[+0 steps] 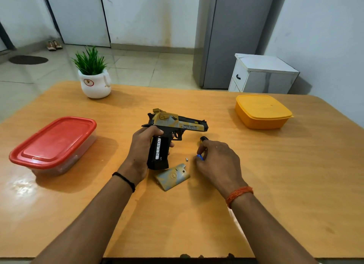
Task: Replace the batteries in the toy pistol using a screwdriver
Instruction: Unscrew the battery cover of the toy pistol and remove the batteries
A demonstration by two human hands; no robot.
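1. Far left of the pistol: red-lidded tub, clear walls, lid on; contents only a blur through the side, cannot tell what.
2. Behind and left of the pistol: white pot holding a green plant, standing near the table's far edge.
3. Left hand wrapped round the back of the pistol's grip, fingers curled, thumb over the top of the grip, holding it up off the table.
4. Pistol, yellow and black, at the centre, barrel pointing right, grip pointing toward the person. Grip side open, with a battery seated in the compartment, label showing.
5. Just below the pistol's grip: grip cover lying loose on the table.
6. Right of the grip, above the cover: small screw on the table.
7. Right of the pistol: right hand low over the table, fingers bent, pinching a blue item, too hidden to name.
8. Screwdriver handle showing beyond the right hand's knuckles; whether gripped, cannot tell.
9. Far right of the pistol: yellow box, lid on, opaque, contents hidden.
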